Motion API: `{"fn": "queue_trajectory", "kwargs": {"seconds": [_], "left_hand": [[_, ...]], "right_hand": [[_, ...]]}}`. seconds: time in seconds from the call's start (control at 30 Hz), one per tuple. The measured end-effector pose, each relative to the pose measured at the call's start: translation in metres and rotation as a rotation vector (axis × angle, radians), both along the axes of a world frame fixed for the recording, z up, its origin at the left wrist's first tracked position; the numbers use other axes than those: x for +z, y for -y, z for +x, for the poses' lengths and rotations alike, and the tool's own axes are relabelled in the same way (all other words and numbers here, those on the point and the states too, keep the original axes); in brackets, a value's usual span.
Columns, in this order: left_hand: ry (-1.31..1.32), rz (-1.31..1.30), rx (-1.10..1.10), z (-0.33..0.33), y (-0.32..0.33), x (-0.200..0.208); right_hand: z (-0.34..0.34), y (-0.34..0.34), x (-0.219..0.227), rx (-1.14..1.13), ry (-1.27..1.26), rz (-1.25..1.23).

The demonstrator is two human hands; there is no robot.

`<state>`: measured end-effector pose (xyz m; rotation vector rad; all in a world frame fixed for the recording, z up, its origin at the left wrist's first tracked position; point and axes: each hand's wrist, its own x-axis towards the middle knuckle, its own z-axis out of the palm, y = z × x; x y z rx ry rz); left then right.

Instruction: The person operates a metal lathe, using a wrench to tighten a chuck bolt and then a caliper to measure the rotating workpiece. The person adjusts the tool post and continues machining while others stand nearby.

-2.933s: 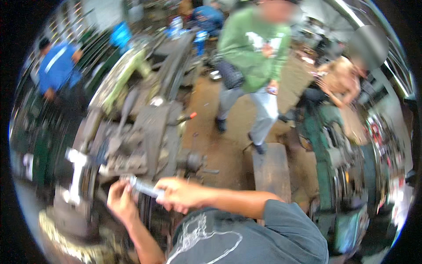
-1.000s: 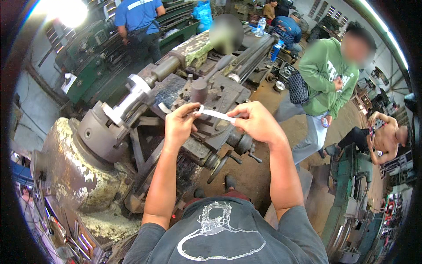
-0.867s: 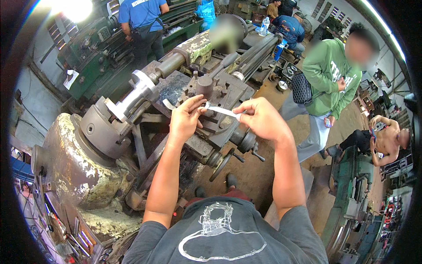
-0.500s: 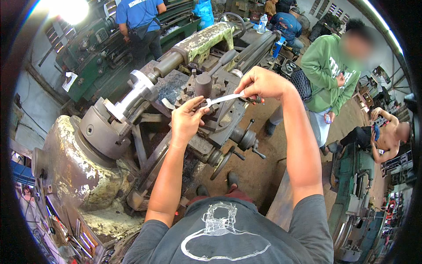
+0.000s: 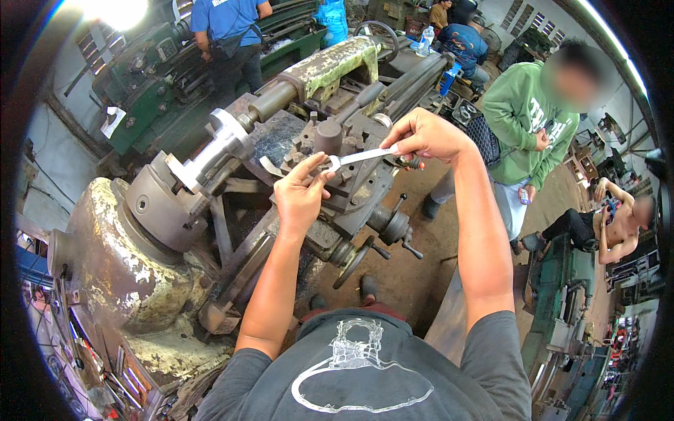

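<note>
A silver wrench (image 5: 364,156) lies across the lathe's tool post (image 5: 354,184), its head at a bolt on the near left side. My right hand (image 5: 432,137) pinches the far right end of the wrench between thumb and fingers. At the other end, my left hand (image 5: 300,195) has its thumb and fingers closed about the wrench head; the bolt is partly hidden there. Just beyond the wrench rises the tool post's dark round hub (image 5: 328,137), with a lever leaning away from it. To the left, a shiny flanged metal workpiece (image 5: 230,140) sits between the chuck (image 5: 165,203) and the tailstock (image 5: 330,70).
Handwheels and crank handles (image 5: 393,228) stick out below the tool post. A person in a green hoodie (image 5: 519,119) stands at the right, near the lathe. Another person in a blue shirt (image 5: 228,21) is at a green machine behind. A shirtless person (image 5: 621,217) sits far right.
The whole view has shifted slightly. Both hands keep their hold on the wrench, which stays at nearly the same angle on the bolt.
</note>
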<state>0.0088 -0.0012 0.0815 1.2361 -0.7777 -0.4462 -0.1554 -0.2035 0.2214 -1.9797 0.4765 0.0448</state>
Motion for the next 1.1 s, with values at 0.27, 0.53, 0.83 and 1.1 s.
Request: {"fn": "queue_trajectory", "kwargs": {"seconds": [0.27,0.53,0.83,1.1], "left_hand": [[-0.103,-0.132,-0.091,0.009,-0.031,0.027],[-0.218,0.073,-0.207,-0.009,-0.042,0.015],[-0.302,0.209,-0.184,-0.018,-0.039,0.01],[-0.381,0.187,-0.201,-0.019,-0.031,0.008]], "right_hand": [[-0.041,-0.123,-0.027,-0.225,0.202,0.253],[-0.014,-0.237,-0.118,-0.643,0.44,0.734],[-0.011,-0.229,-0.126,-0.739,0.383,0.017],[-0.018,-0.224,-0.119,-0.733,0.379,0.042]]}}
